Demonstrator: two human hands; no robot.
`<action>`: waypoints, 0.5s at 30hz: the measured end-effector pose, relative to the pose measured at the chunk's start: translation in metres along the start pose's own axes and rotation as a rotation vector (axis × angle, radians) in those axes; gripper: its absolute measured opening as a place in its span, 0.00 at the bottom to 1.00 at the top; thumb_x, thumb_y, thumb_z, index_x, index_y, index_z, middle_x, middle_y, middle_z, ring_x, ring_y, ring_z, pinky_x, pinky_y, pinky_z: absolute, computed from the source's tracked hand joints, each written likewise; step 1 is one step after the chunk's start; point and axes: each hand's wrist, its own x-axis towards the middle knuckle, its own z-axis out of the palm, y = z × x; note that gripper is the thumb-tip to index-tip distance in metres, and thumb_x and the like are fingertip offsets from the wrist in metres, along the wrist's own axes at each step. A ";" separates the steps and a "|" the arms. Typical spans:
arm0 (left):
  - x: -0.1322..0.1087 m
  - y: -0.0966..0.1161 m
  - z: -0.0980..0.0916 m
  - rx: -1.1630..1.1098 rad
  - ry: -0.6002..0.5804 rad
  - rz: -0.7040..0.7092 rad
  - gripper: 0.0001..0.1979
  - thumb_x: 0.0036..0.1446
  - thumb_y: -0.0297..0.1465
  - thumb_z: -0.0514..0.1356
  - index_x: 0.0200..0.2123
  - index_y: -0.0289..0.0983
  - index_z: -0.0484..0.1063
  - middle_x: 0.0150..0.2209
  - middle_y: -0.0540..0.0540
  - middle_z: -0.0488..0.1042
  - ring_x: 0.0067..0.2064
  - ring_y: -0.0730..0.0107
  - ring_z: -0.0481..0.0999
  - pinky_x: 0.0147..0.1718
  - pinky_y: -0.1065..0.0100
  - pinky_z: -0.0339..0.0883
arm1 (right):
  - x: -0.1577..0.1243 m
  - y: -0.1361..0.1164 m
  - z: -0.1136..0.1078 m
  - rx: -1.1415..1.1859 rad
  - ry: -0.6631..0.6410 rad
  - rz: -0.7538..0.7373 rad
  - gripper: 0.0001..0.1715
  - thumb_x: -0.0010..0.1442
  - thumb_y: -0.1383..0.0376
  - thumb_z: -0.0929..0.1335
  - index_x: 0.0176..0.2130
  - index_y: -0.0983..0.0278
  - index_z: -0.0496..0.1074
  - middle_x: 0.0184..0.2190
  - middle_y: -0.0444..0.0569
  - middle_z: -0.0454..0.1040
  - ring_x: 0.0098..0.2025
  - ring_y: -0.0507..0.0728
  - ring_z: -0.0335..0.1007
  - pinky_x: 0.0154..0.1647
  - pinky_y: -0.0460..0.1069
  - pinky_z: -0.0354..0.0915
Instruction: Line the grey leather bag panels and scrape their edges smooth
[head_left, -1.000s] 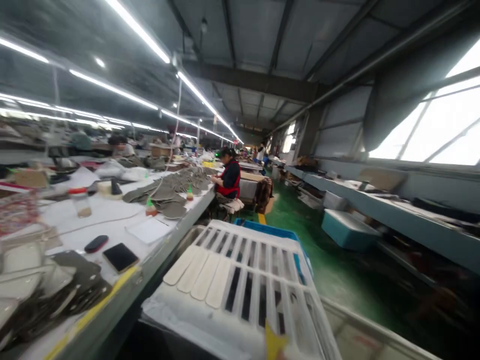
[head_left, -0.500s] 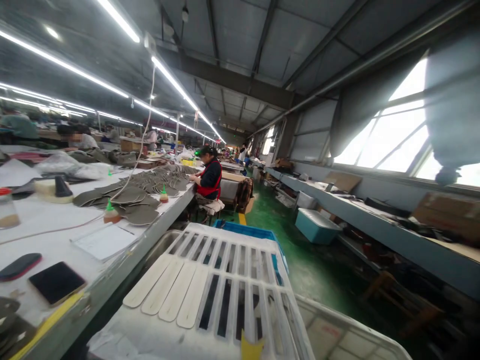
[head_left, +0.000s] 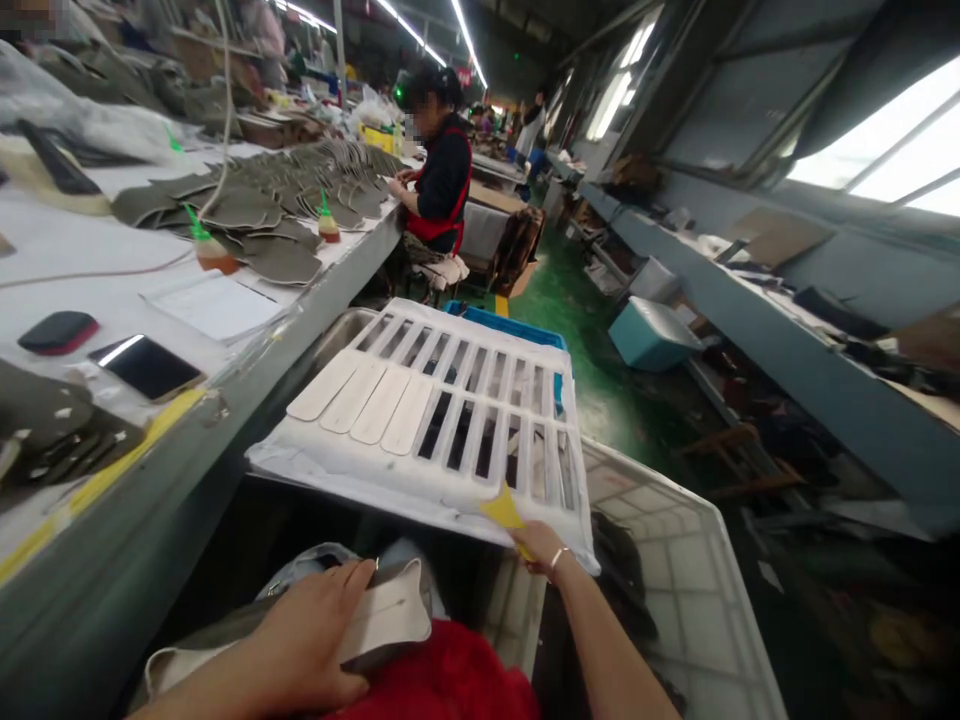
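Observation:
On my lap, my left hand is wrapped over a white-faced flat piece with grey beneath it. The piece has a wavy end and a thin line down its middle. My right hand, with a bracelet at the wrist, is closed on a flat yellow strip with a notched end. The strip lies over the near edge of a white slotted tray; whether it is fixed there I cannot tell. Several long white rounded pieces lie side by side on the tray's left part.
On the left table lie a phone, a dark oval pad, paper, glue bottles and piled grey pieces. A co-worker sits beyond. A white crate stands at the right, a blue crate behind.
The view has tilted down, so the tray and table sit higher in the picture. Both my hands and the white-faced piece on my lap have come into sight.

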 end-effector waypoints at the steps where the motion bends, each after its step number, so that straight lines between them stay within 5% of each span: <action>1: 0.003 -0.001 -0.006 -0.028 -0.034 0.020 0.49 0.33 0.42 0.63 0.60 0.30 0.53 0.58 0.33 0.60 0.57 0.49 0.61 0.56 0.56 0.53 | -0.005 0.006 -0.005 -0.048 -0.023 0.030 0.17 0.63 0.57 0.61 0.34 0.69 0.69 0.22 0.44 0.68 0.21 0.49 0.64 0.22 0.45 0.63; 6: 0.023 -0.003 -0.033 -0.268 -0.224 0.183 0.52 0.32 0.46 0.66 0.61 0.39 0.51 0.56 0.38 0.64 0.54 0.49 0.65 0.53 0.57 0.57 | -0.012 0.009 -0.012 -0.281 -0.105 0.059 0.18 0.60 0.56 0.62 0.32 0.69 0.69 0.17 0.48 0.68 0.19 0.55 0.67 0.21 0.48 0.60; 10: 0.048 -0.010 -0.043 -0.478 -0.413 0.297 0.47 0.39 0.48 0.63 0.61 0.42 0.50 0.52 0.44 0.68 0.51 0.54 0.68 0.51 0.62 0.59 | 0.011 -0.024 -0.002 -0.442 -0.128 0.004 0.15 0.60 0.62 0.63 0.44 0.69 0.66 0.28 0.49 0.73 0.23 0.52 0.69 0.26 0.48 0.65; 15: 0.072 -0.018 -0.034 -0.691 -0.484 0.463 0.29 0.56 0.50 0.47 0.56 0.41 0.60 0.45 0.47 0.70 0.46 0.62 0.69 0.47 0.68 0.60 | 0.023 -0.058 -0.005 -0.668 -0.042 -0.080 0.15 0.62 0.61 0.62 0.43 0.70 0.67 0.37 0.52 0.72 0.37 0.55 0.70 0.38 0.52 0.66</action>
